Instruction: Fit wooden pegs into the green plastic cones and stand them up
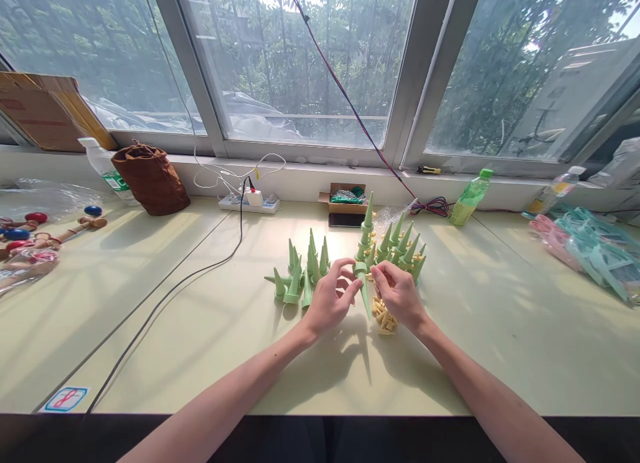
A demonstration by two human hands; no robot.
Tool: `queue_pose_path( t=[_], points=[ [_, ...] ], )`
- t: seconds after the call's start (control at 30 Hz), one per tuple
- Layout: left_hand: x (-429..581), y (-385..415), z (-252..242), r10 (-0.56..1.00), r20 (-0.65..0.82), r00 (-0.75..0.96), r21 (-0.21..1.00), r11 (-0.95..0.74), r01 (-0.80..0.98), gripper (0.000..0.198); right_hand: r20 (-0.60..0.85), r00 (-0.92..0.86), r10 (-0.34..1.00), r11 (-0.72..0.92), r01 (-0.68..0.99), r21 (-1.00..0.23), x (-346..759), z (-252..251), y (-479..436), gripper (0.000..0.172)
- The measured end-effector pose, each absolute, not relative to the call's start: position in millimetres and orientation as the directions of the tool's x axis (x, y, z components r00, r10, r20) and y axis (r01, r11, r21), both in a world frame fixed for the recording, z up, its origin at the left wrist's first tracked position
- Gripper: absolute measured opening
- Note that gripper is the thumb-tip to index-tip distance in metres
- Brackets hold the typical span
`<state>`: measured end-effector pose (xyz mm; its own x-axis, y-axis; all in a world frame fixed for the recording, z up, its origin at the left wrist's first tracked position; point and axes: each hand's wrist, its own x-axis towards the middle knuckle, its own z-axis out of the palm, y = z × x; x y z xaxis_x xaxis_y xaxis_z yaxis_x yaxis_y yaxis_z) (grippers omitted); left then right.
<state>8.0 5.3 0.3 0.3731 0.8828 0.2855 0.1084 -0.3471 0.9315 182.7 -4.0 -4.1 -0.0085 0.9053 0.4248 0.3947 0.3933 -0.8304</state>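
Note:
My left hand has its fingers and thumb closed round the ribbed collar of a green plastic spike, whose pointed end tilts down towards me. Beside that collar, my right hand pinches a small pale yellow piece, mostly hidden by the fingertips. Below my right hand lies a heap of similar yellow pieces. Several green spikes stand or lie left of my left hand. Behind my right hand is another group of spikes, some with yellow parts near them.
At the back are a small open carton, a dark phone and a white power strip. A black cable crosses the table. A brown pouch stands left, a green bottle right, near teal plastic items.

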Motion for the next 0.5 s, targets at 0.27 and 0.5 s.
queue_pose_path(
  t=[0.27,0.5],
  points=[
    [7.9,6.4,-5.0,0.83,0.403,0.385,0.847,-0.498,0.187,0.034,0.364,0.007,0.931,0.337,0.366,-0.868,183.5,-3.1,-3.5,0.041],
    [8.2,7.7,-10.0,0.799,0.472,0.373,0.771,-0.579,0.265,0.027,0.298,0.009,0.954,0.282,0.302,-0.911,182.4,-3.1,-3.6,0.044]
  ],
)
